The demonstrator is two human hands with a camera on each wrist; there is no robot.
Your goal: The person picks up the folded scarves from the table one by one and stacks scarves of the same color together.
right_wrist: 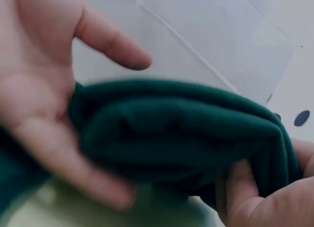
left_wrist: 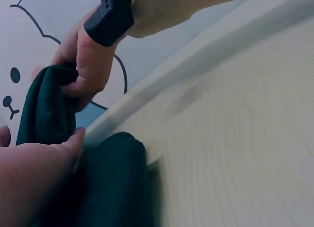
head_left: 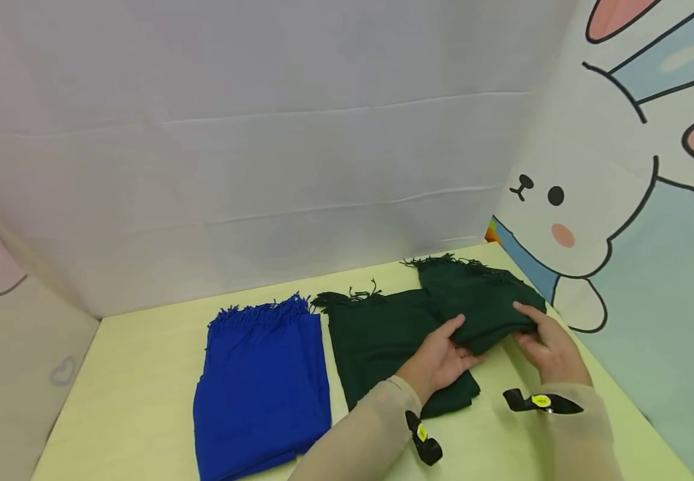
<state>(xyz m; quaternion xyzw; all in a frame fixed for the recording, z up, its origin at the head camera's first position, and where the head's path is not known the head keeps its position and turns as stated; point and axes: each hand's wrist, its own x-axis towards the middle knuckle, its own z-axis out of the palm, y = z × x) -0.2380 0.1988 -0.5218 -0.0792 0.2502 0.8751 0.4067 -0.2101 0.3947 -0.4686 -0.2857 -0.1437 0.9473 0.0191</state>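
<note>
A folded dark green fringed scarf is held up at the right, its fringe toward the back. My right hand grips its right end, thumb on top and fingers underneath; the right wrist view shows this hand at the fold. My left hand is at the near left corner. In the right wrist view the left thumb stands off the layered folds while its straight fingers reach below them. Another dark green fringed piece lies flat on the table, partly beneath the left hand and the held scarf.
A folded blue fringed scarf lies left of the green cloth. The pale yellow table meets a white cloth wall at the back. A rabbit-printed panel borders the right side.
</note>
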